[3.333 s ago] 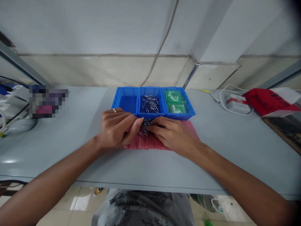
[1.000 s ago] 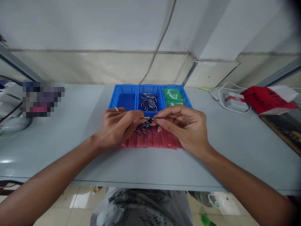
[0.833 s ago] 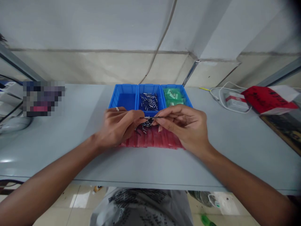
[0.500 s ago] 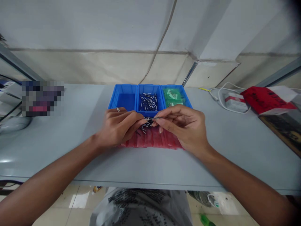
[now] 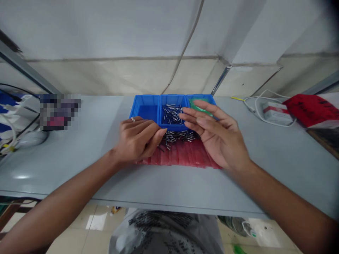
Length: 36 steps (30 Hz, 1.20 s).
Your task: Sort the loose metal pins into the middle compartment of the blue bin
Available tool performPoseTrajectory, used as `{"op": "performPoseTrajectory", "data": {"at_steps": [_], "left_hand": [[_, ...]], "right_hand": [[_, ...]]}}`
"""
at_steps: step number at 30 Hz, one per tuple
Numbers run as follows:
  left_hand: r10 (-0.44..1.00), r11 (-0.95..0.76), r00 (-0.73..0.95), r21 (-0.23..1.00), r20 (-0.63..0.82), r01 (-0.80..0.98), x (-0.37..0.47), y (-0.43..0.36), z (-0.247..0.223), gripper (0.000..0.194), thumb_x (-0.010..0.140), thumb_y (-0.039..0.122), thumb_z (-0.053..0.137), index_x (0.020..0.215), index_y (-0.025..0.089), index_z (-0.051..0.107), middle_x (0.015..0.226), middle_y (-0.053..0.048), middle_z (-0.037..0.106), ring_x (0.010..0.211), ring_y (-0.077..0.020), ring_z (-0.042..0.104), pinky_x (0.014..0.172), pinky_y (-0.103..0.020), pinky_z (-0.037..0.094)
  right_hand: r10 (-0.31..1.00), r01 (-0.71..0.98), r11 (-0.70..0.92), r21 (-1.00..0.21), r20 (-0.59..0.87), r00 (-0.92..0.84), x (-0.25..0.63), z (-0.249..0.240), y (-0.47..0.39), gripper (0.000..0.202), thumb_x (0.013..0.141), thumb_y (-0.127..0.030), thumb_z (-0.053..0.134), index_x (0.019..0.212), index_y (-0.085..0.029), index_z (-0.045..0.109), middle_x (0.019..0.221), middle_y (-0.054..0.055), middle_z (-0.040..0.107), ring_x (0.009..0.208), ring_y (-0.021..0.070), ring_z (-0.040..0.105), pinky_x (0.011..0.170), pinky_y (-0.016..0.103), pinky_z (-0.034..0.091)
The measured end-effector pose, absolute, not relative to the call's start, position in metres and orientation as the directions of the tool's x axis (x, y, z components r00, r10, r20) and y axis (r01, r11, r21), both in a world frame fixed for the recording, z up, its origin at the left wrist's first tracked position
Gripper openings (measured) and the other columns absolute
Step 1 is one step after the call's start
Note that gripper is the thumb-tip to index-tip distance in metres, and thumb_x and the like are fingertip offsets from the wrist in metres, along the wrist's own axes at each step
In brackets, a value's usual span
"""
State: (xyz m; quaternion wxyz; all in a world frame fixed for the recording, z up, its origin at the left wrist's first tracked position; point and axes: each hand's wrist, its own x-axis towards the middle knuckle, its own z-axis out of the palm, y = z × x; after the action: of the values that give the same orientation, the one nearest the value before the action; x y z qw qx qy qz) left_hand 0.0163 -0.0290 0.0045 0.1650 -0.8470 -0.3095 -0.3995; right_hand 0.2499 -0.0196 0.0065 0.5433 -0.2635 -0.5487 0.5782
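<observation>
My left hand (image 5: 139, 139) is closed over the left end of the row of red plastic bags (image 5: 176, 155), its fingers curled and the thumb pressed to them; what they hold, if anything, is hidden. My right hand (image 5: 217, 132) is raised in front of the right blue bin (image 5: 189, 97), fingers stretched and apart, with nothing visible in them. Between the hands a pile of short dark and silver metal pins (image 5: 182, 135) lies along the top of the red bags. More such pins (image 5: 172, 113) lie in the middle blue bin (image 5: 173, 126). Green packets (image 5: 197, 103) partly show behind my right fingers.
A left blue bin (image 5: 145, 111) joins the other two. At the left are a computer mouse (image 5: 33, 138) and white plugs with cables (image 5: 29, 106). On the right lie a white-and-red box (image 5: 277, 113), a white cable (image 5: 255, 106) and a red packet (image 5: 300, 111).
My hands, earlier together at a thin dark piece, are now apart. The right one has opened and risen to the right, uncovering more of the pin pile. The view has shifted slightly left.
</observation>
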Motion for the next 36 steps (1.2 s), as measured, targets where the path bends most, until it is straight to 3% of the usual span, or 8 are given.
{"op": "performPoseTrajectory", "data": {"at_steps": [4,6,8,10,16,25,32,36], "left_hand": [[0.440,-0.712,0.482,-0.032,0.758,0.702,0.019,-0.026,0.006,0.013,0.092,0.019,0.064,0.078,0.016,0.063,0.072,0.000,0.067,0.066,-0.0129,0.059,0.062,-0.028,0.047],[0.473,-0.703,0.482,-0.013,0.738,0.711,0.019,-0.023,0.004,0.005,0.091,0.018,0.065,0.095,0.016,0.068,0.088,-0.003,0.073,0.085,-0.0172,0.065,0.076,-0.030,0.055],[0.518,-0.685,0.479,0.009,0.709,0.729,0.018,-0.019,0.001,0.021,0.092,0.020,0.065,0.112,0.018,0.069,0.108,-0.006,0.073,0.108,-0.0218,0.064,0.092,-0.036,0.057],[0.573,-0.661,0.489,0.018,0.657,0.750,0.016,-0.016,-0.005,0.030,0.094,0.023,0.063,0.124,0.019,0.066,0.127,-0.009,0.068,0.126,-0.0261,0.057,0.105,-0.044,0.054],[0.626,-0.697,0.535,0.100,0.567,0.710,0.013,-0.008,-0.021,0.026,0.099,0.015,0.053,0.120,0.014,0.068,0.141,-0.015,0.061,0.141,-0.0279,0.050,0.112,-0.049,0.052],[0.549,-0.760,0.573,0.078,0.608,0.646,0.008,-0.005,-0.025,0.025,0.097,0.008,0.052,0.116,0.012,0.067,0.135,-0.017,0.065,0.136,-0.0272,0.056,0.109,-0.047,0.057],[0.538,-0.762,0.584,0.054,0.608,0.645,0.010,-0.006,-0.021,0.023,0.099,0.010,0.051,0.114,0.009,0.068,0.131,-0.018,0.067,0.132,-0.0286,0.060,0.107,-0.047,0.058],[0.541,-0.759,0.580,0.056,0.609,0.649,0.009,-0.006,-0.022,0.024,0.097,0.008,0.053,0.116,0.011,0.068,0.131,-0.016,0.068,0.132,-0.0274,0.059,0.107,-0.045,0.058]], "right_hand": [[0.800,0.096,0.530,-0.842,0.460,-0.384,0.259,0.006,-0.018,0.023,0.097,-0.021,0.061,0.116,-0.027,0.071,0.103,0.002,0.078,0.086,0.0186,0.074,0.073,0.034,0.062],[0.654,0.398,0.752,-0.525,0.518,-0.552,0.261,0.001,-0.017,0.021,0.095,-0.020,0.063,0.113,-0.023,0.074,0.102,0.005,0.077,0.088,0.0219,0.073,0.080,0.040,0.061],[0.547,0.513,0.834,-0.205,0.432,-0.717,0.260,-0.004,-0.016,0.024,0.097,-0.016,0.058,0.115,-0.019,0.074,0.109,0.009,0.075,0.100,0.0264,0.070,0.088,0.046,0.059],[0.514,0.514,0.853,-0.095,0.334,-0.790,0.258,-0.010,-0.016,0.027,0.099,-0.012,0.052,0.116,-0.018,0.072,0.111,0.010,0.074,0.105,0.0259,0.068,0.091,0.045,0.059],[0.481,0.473,0.872,-0.122,0.383,-0.788,0.256,-0.015,-0.014,0.026,0.099,-0.008,0.052,0.116,-0.015,0.070,0.103,0.009,0.072,0.097,0.0208,0.066,0.087,0.038,0.060],[0.398,0.441,0.896,0.050,0.349,-0.848,0.258,-0.018,-0.011,0.027,0.096,-0.005,0.054,0.116,-0.014,0.069,0.104,0.011,0.070,0.098,0.0250,0.066,0.086,0.042,0.061],[0.543,0.392,0.840,-0.376,0.575,-0.611,0.253,-0.009,-0.016,0.024,0.098,-0.009,0.054,0.112,-0.017,0.072,0.117,0.009,0.068,0.094,0.0138,0.069,0.086,0.030,0.060],[0.606,0.321,0.791,-0.520,0.599,-0.523,0.254,-0.002,-0.017,0.019,0.097,-0.011,0.060,0.105,-0.019,0.074,0.121,0.008,0.067,0.098,0.0144,0.069,0.090,0.033,0.058]]}}
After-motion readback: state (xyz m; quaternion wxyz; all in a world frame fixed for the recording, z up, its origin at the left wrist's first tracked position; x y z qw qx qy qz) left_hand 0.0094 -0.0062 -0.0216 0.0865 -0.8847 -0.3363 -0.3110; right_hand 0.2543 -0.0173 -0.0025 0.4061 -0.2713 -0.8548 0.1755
